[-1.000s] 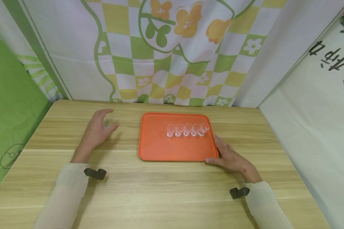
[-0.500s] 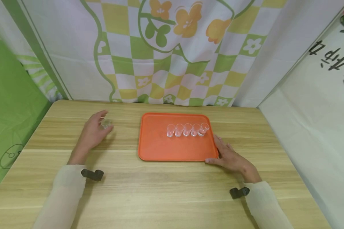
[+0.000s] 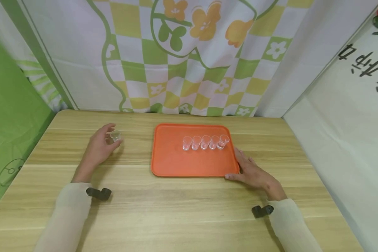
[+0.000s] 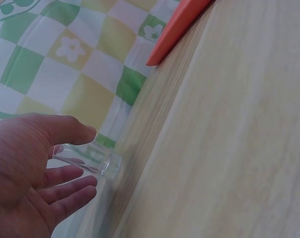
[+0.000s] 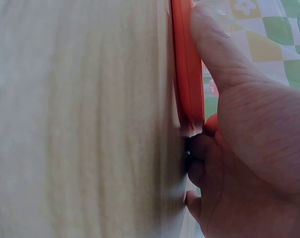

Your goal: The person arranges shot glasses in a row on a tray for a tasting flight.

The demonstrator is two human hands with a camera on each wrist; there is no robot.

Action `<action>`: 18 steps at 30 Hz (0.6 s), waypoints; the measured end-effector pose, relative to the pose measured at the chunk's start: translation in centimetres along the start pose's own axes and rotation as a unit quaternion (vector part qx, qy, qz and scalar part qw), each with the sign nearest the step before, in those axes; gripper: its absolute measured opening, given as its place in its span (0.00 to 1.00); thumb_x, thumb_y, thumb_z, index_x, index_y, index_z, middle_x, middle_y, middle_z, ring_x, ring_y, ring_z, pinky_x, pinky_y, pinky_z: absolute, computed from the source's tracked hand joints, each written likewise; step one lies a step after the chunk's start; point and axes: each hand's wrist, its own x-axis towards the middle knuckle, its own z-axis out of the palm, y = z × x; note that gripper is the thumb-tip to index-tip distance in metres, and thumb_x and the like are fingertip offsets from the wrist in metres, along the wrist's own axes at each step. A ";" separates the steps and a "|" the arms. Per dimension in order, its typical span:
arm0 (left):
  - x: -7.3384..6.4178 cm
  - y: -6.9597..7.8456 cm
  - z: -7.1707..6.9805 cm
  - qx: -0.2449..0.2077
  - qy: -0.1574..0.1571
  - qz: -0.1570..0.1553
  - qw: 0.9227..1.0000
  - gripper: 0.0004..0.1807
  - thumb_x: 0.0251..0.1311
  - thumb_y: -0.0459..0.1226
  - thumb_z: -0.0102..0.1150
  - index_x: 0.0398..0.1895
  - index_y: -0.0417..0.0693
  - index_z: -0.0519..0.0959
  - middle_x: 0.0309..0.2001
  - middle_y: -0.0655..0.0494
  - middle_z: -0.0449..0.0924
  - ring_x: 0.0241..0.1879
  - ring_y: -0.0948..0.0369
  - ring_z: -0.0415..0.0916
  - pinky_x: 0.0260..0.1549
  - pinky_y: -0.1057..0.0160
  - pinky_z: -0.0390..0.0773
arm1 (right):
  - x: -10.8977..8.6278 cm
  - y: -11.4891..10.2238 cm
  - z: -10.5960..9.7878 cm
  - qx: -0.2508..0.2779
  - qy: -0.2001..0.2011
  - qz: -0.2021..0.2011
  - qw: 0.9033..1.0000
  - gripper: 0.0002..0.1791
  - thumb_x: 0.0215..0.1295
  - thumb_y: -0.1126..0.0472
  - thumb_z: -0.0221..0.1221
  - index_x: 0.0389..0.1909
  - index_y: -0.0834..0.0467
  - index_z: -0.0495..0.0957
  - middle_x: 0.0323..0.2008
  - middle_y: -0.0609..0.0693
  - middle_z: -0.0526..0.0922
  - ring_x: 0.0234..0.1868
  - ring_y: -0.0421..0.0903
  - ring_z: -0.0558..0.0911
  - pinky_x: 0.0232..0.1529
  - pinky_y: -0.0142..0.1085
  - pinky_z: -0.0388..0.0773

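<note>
My left hand pinches a small clear cup between thumb and fingers, low over the wooden table, left of the orange tray. The left wrist view shows the cup lying sideways between my thumb and fingers, with the left hand curled round it. Several more clear cups stand in a row on the tray's far right part. My right hand holds the tray's near right corner. In the right wrist view its thumb lies on the tray rim and its fingers curl at the corner.
A checked flower curtain hangs along the table's far edge. A green sheet closes the left side and a white one the right. A black clip sits on each sleeve.
My left hand has shifted a little to the left and its fingers have closed on the small cup. The right hand and the tray have stayed put.
</note>
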 end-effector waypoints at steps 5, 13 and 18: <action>-0.1 -0.1 0.0 -0.001 0.000 -0.004 1.000 0.33 0.68 0.32 0.65 0.72 0.29 0.64 0.64 0.24 0.69 0.55 0.30 0.75 0.54 0.34 0.76 | 0.0 0.0 0.0 0.001 0.001 -0.005 1.000 0.64 0.67 0.37 0.65 0.83 0.61 0.32 0.82 0.62 0.38 0.81 0.60 0.37 0.75 0.65 0.33; -0.3 -0.1 0.0 0.006 -0.001 -0.006 1.000 0.27 0.70 0.30 0.62 0.69 0.29 0.67 0.60 0.27 0.74 0.52 0.32 0.78 0.54 0.35 0.78 | 0.0 -0.1 -0.1 0.001 -0.002 -0.007 1.000 0.63 0.68 0.38 0.65 0.82 0.62 0.33 0.82 0.63 0.38 0.80 0.62 0.36 0.75 0.66 0.33; -0.4 0.2 -0.1 0.017 -0.002 -0.012 1.000 0.25 0.71 0.33 0.61 0.67 0.30 0.69 0.59 0.27 0.75 0.52 0.32 0.79 0.53 0.35 0.78 | 0.0 -0.2 -0.2 0.000 -0.004 -0.004 1.000 0.63 0.68 0.38 0.65 0.82 0.62 0.32 0.82 0.63 0.38 0.80 0.62 0.36 0.75 0.65 0.33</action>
